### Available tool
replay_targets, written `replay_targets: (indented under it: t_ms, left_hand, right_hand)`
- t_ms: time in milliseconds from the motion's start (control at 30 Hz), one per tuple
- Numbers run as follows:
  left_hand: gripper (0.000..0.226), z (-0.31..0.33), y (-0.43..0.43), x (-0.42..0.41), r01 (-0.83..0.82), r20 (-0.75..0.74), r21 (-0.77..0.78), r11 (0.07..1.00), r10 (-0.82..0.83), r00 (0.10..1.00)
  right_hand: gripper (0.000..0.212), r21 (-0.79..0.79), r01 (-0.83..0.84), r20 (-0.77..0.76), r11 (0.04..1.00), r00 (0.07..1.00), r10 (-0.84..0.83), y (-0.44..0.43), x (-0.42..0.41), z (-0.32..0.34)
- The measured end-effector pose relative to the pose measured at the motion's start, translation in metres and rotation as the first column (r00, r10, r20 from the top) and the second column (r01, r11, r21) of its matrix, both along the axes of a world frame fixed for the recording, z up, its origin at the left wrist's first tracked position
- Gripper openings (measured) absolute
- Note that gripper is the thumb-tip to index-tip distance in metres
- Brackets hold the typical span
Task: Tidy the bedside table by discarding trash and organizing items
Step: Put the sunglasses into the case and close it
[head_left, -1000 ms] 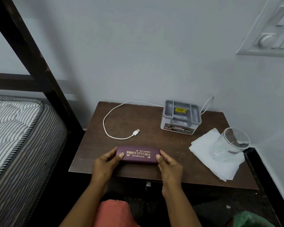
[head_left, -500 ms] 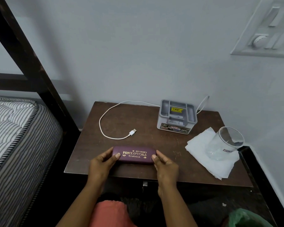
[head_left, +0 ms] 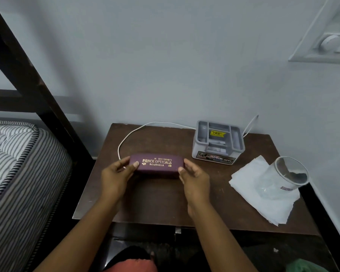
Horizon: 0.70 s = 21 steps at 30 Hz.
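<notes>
both hands, left hand [head_left: 114,175] and right hand [head_left: 194,176], have fingers pinching the ends of the maroon spectacle case [head_left: 156,165] above the bedside table [head_left: 165,203].

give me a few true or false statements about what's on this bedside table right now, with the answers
1. Both hands hold the maroon spectacle case, left hand and right hand at opposite ends. True.
2. The clear glass stands directly on bare wood. False: it rests on the white tissue paper.
3. The grey organizer sits at the table's back, near the wall. True.
4. The white cable is coiled inside the organizer. False: it trails across the tabletop.
</notes>
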<state>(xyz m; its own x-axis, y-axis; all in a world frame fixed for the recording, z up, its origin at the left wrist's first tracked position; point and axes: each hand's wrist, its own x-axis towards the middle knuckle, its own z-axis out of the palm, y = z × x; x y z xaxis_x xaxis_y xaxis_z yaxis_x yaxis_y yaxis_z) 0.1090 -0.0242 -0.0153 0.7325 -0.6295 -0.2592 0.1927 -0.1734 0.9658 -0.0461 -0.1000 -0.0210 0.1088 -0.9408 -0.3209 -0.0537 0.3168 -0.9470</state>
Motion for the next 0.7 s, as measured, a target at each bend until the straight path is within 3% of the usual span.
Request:
replay_targets:
  t_ms: [167, 267, 533, 700]
  left_hand:
    - [0.039, 0.004, -0.035, 0.03, 0.074, 0.173, 0.099, 0.992, -0.09, 0.981]
    - [0.06, -0.006, -0.053, 0.047, 0.059, 0.167, 0.195, 0.979, -0.092, 0.982]
    - [0.04, -0.018, -0.071, 0.052, 0.017, 0.169, 0.247, 0.969, -0.06, 0.984]
    - [0.063, -0.035, -0.077, 0.063, 0.044, 0.211, 0.264, 0.963, -0.103, 0.972]
  right_hand:
    - [0.038, -0.027, -0.075, -0.085, 0.997, 0.994, 0.073, -0.032, 0.028, 0.012]
    - [0.045, -0.059, -0.159, -0.127, 0.986, 0.98, 0.15, -0.047, 0.043, 0.014]
    - [0.059, -0.036, -0.25, -0.213, 0.968, 0.948, 0.237, -0.067, 0.065, 0.003]
    - [0.061, -0.046, -0.237, -0.25, 0.97, 0.943, 0.219, -0.067, 0.068, -0.004]
